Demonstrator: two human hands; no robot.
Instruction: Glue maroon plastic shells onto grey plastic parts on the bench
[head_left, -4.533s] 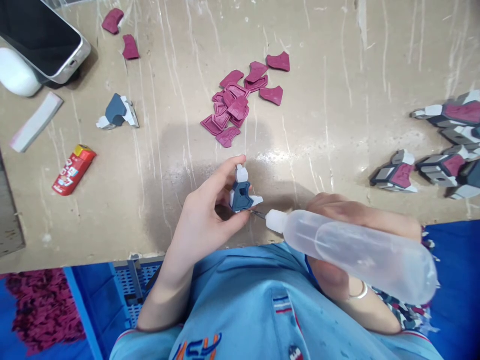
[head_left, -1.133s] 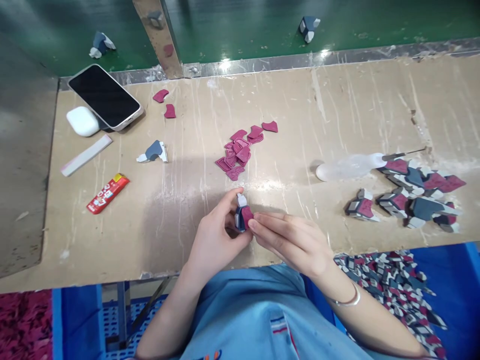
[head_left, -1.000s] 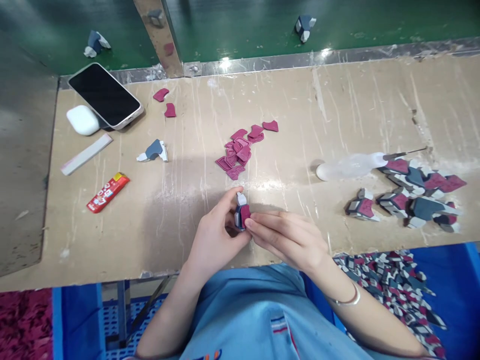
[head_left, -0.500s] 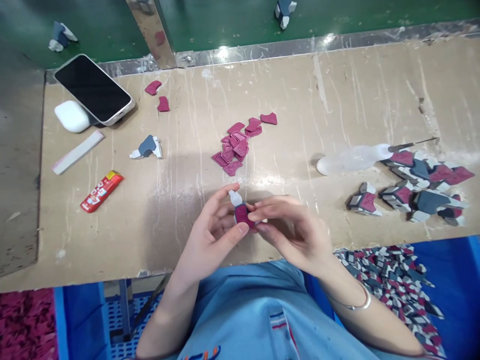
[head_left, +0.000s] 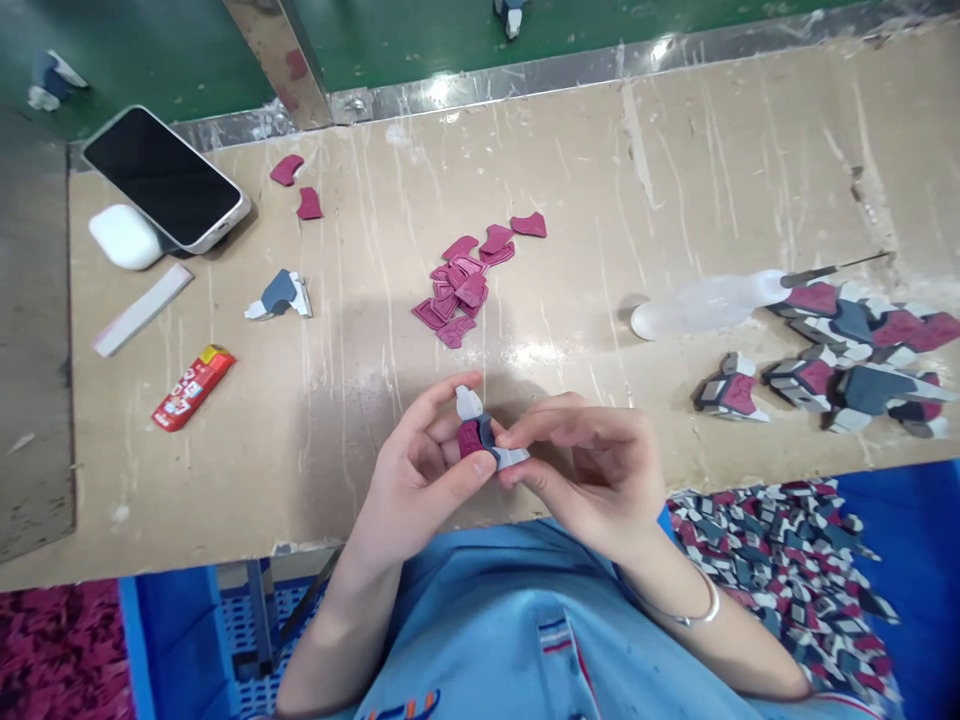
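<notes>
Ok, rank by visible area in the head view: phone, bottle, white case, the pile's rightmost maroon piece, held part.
1. Phone
2. Bottle
3. White case
4. Maroon piece
Held part: unranked, partly hidden and nearness unsure.

Tan flat bench (head_left: 600, 180), glossy, streaked with pale dried marks, spans the frame. Upper left: black-screened phone with pale casing (head_left: 166, 180), next to white rounded plastic case (head_left: 126, 237). Left, below: slim whitish-pink bar (head_left: 142, 310), then red printed oblong item with yellow end (head_left: 193, 390), slanted. Right of those: blue-grey and white angular part (head_left: 279, 293). Above it, two flat maroon curved pieces (head_left: 309, 204), apart. Centre: loose overlapping pile of flat maroon pieces (head_left: 465, 285). Right: translucent white plastic bottle (head_left: 694, 305) on its side, thin dark tip pointing right; just below it, cluster of maroon, grey, white and blue-grey assembled parts (head_left: 870, 388), some touching.
</notes>
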